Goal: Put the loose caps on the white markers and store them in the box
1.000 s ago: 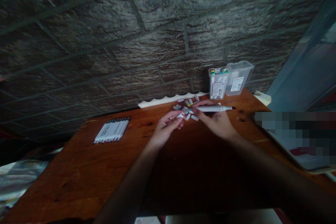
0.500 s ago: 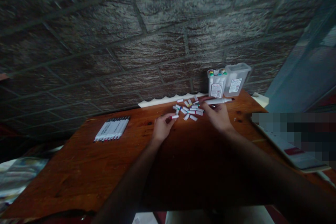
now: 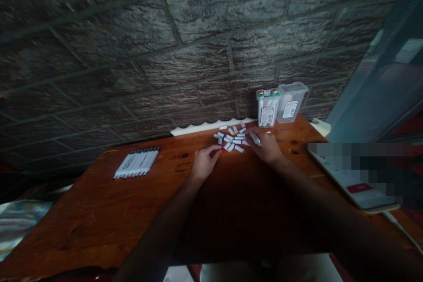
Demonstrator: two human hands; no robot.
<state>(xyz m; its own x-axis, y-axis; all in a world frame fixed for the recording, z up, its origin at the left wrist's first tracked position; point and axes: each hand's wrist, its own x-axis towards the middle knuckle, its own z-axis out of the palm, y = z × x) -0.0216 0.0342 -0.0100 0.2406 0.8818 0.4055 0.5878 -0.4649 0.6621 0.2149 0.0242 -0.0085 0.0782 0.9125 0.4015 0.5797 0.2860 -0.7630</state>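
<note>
My left hand (image 3: 205,163) rests low over the table, thumb and forefinger slightly apart. Its fingertips are right beside a white cap with a red end (image 3: 226,146), at the left front of a loose heap of marker caps (image 3: 238,138). On the heap's other side, my right hand (image 3: 267,147) is closed around a white marker (image 3: 255,139), which tilts with its dark tip toward me. Several caps have coloured ends, among them blue, yellow and red.
A row of white markers (image 3: 137,163) lies on the wooden table (image 3: 109,216) at left. Two clear plastic boxes (image 3: 292,101) stand by the brick wall (image 3: 198,61), the left one holding markers. A tablet-like slab (image 3: 360,187) lies at right, with a cable.
The red-ended cap has left my left fingertips and lies by the heap. My right hand has turned the marker from pointing right to pointing toward me. The view has shifted slightly.
</note>
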